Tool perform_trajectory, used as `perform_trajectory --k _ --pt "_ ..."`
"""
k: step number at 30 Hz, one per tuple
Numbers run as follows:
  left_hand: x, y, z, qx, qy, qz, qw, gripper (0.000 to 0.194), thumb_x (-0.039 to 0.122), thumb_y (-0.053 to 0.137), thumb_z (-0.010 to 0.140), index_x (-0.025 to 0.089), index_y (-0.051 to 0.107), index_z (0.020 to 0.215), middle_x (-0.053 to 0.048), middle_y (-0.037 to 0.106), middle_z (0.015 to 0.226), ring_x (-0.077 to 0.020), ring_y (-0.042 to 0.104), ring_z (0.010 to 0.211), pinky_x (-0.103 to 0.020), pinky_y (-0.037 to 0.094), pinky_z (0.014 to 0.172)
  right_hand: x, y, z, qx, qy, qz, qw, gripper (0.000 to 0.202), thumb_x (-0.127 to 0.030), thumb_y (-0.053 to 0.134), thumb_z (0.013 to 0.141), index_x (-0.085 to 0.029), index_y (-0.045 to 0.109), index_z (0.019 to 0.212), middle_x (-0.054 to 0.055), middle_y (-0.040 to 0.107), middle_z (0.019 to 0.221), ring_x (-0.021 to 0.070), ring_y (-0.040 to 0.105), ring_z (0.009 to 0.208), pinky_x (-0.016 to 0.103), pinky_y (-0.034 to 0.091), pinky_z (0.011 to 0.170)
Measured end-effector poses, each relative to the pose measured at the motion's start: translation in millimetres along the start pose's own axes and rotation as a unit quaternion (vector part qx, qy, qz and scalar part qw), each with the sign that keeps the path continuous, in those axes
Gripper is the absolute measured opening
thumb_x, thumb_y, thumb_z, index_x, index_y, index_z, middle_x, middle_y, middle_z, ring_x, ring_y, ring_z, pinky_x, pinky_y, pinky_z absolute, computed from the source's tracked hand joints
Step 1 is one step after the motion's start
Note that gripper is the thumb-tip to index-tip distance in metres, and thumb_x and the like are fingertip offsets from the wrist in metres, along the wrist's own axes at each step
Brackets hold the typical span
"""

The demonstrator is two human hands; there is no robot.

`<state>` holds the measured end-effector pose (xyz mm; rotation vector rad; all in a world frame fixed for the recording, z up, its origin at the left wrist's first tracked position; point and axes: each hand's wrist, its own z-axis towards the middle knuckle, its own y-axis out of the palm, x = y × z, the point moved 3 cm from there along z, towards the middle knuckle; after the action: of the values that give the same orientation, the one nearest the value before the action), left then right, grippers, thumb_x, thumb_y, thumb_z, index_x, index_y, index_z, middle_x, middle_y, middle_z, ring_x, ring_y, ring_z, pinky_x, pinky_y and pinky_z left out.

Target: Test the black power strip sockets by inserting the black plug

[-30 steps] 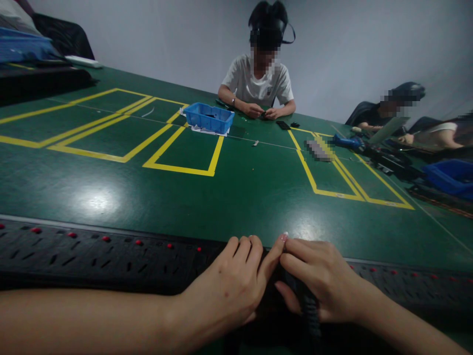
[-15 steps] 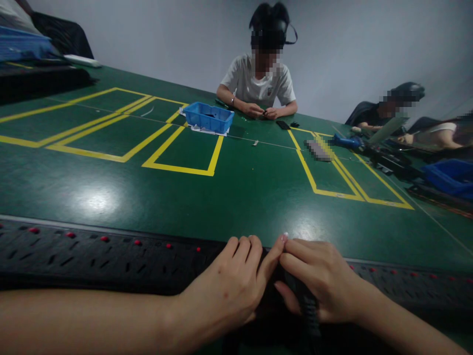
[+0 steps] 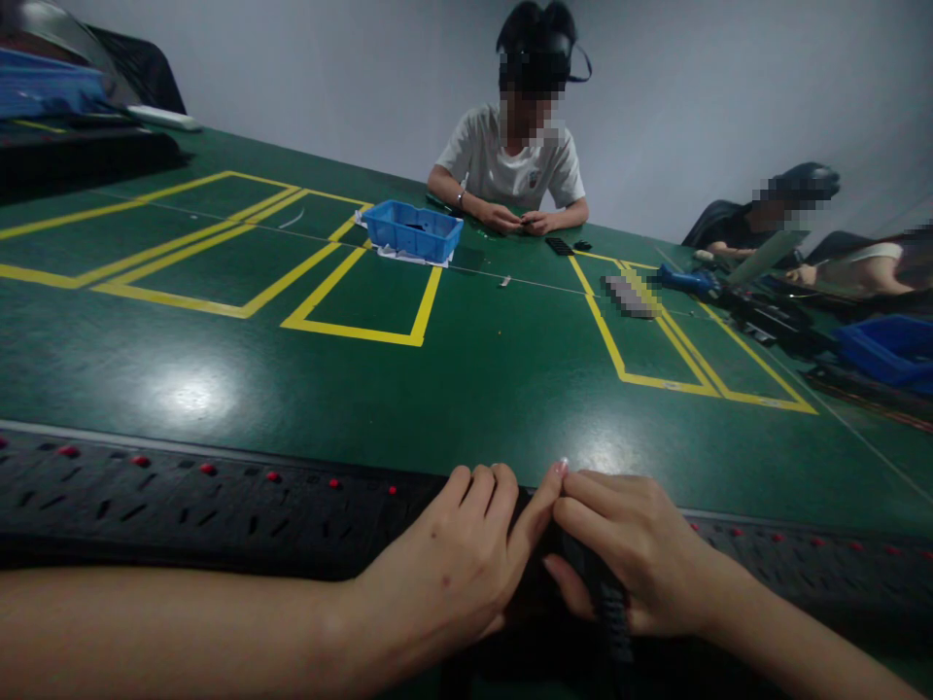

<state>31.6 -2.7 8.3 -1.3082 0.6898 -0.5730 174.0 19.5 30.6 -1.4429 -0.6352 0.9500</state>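
Observation:
A long black power strip (image 3: 240, 515) with slanted slots and red switches runs along the near table edge. My left hand (image 3: 456, 564) wraps its curled fingers over the middle of the strip. Its index finger reaches right and meets the fingertips of my right hand (image 3: 634, 544). That right hand is closed round a black plug (image 3: 583, 559), whose ribbed cord (image 3: 613, 622) runs down beneath the palm. My fingers hide most of the plug and the part of the strip under them, so I cannot tell whether the plug sits in a socket.
Yellow tape outlines mark the green table (image 3: 350, 399). A blue bin (image 3: 415, 233) stands toward the far side, before a seated person (image 3: 510, 156) handling something small. More people sit at the right, near a blue tool (image 3: 685, 279) and another blue bin (image 3: 881, 350).
Both my hands keep practically the same grip and place. The person across the table has raised the head slightly.

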Motion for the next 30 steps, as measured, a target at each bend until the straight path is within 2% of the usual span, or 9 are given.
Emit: perform_trajectory --k 11,30 --pt "-0.6 -0.4 -1.1 -0.003 -0.002 0.004 1.0 0.094 0.048 0.051 0.075 -0.001 -0.001 0.137 -0.018 0.05 0.105 -0.0292 0.047 0.088 -0.039 0.037 0.076 0.8 0.8 -0.5 -0.001 -0.003 0.001 1.0 0.016 -0.025 0.039 0.082 -0.015 0.051 0.083 0.005 0.05 0.078 0.013 0.043 0.063 0.024 0.033 0.052" --pt "-0.6 0.2 -0.6 -0.01 -0.003 -0.004 1.0 0.091 0.048 0.048 0.077 0.001 -0.002 0.137 -0.018 0.05 0.106 -0.0281 0.048 0.091 -0.038 0.035 0.078 0.0 -0.1 0.2 -0.001 -0.003 -0.007 1.0 0.016 -0.025 0.038 0.083 -0.015 0.051 0.081 0.004 0.05 0.076 0.0128 0.042 0.062 0.025 0.033 0.052"
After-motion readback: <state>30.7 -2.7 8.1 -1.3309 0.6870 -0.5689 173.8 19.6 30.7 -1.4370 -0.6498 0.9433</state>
